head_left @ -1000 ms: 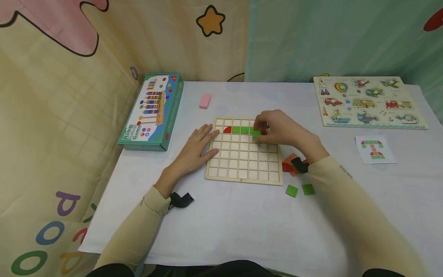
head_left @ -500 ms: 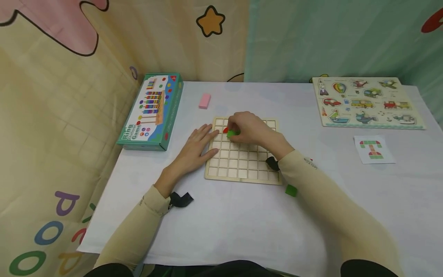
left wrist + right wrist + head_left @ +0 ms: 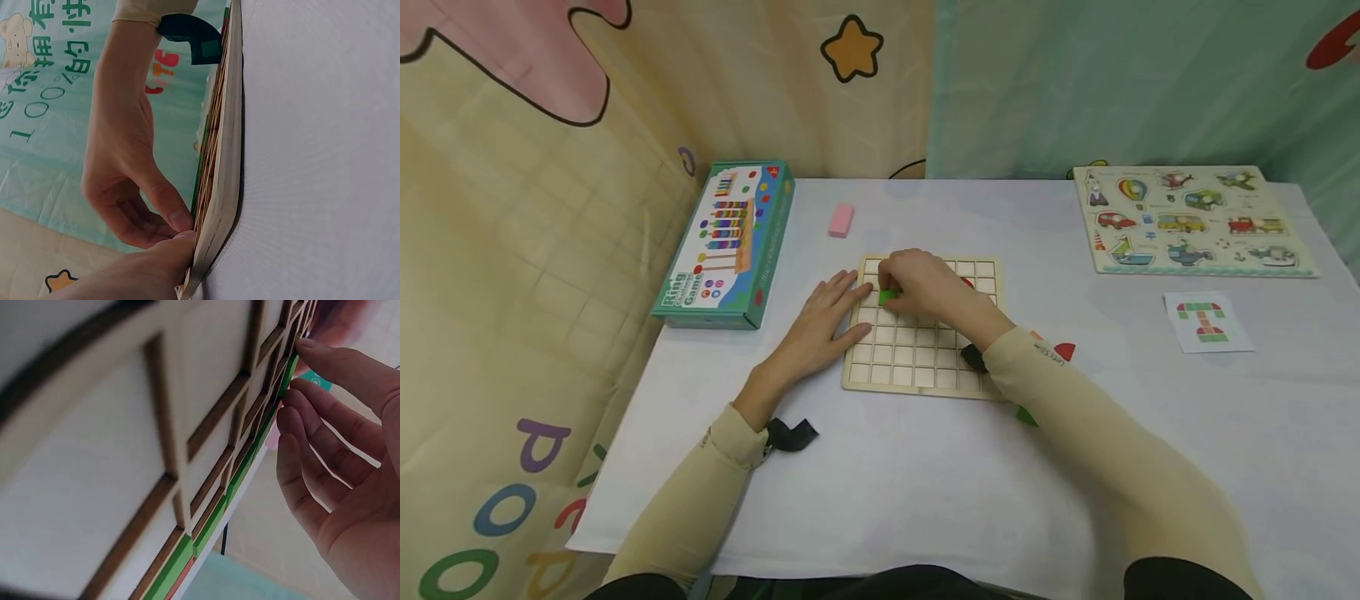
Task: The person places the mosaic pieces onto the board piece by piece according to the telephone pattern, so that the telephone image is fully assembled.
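My left hand [image 3: 820, 325] rests spread at the left edge of a wooden grid board [image 3: 913, 367], its thumb and forefinger touching the rim. Over the board's upper left, my right hand [image 3: 917, 283] pinches a small green square tile [image 3: 887, 296] between thumb and fingertips. In the right wrist view that tile [image 3: 289, 374] is at the thumb tip, and more green tiles [image 3: 209, 526] line the board. A red piece [image 3: 967, 282] shows beside the right wrist; the rest of its row is hidden by the hand. The left wrist view shows both hands meeting at the board's edge [image 3: 224, 187].
Right of the board lie a red piece [image 3: 1064, 351], an orange one [image 3: 1036, 335] and a green tile [image 3: 1026, 417], partly behind the sleeve. A pattern card [image 3: 1208, 323], vehicle puzzle [image 3: 1195, 225], pink block [image 3: 841, 221] and boxed game [image 3: 726, 246] stand around.
My right hand has moved left across the board, a green tile at its fingertips throughout, and now lies close to the left hand. The left hand has stayed put.
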A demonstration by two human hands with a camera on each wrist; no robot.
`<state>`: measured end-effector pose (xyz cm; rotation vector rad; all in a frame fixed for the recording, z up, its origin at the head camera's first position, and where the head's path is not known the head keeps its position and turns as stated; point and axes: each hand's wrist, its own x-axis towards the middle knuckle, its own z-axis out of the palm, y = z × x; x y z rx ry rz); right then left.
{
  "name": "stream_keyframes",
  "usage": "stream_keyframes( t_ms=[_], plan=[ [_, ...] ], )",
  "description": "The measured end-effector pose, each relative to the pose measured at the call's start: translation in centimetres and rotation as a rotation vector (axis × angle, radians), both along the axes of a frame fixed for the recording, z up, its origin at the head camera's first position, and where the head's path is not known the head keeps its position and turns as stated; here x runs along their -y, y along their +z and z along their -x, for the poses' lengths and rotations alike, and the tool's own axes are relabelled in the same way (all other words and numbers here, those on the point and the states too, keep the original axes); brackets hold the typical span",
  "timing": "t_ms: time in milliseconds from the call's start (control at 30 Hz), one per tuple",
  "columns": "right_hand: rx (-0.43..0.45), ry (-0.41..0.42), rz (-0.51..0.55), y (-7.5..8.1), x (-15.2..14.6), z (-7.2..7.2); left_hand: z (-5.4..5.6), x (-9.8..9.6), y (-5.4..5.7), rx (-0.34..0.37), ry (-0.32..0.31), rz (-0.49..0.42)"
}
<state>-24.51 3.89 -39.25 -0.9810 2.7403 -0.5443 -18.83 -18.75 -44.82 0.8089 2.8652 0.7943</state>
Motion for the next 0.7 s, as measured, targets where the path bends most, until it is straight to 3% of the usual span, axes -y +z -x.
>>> stream_keyframes(
  t_ms=[433,700],
  plan=[
    [0.056,0.090,0.040,-0.1,-1.3,0.0,-0.1,-0.1,0.0,0.007,0.005,0.003],
    [0.063,0.060,0.127,0.9,-4.7,-0.8,-0.1,0.0,0.1,0.012,0.009,0.017]
  ],
)
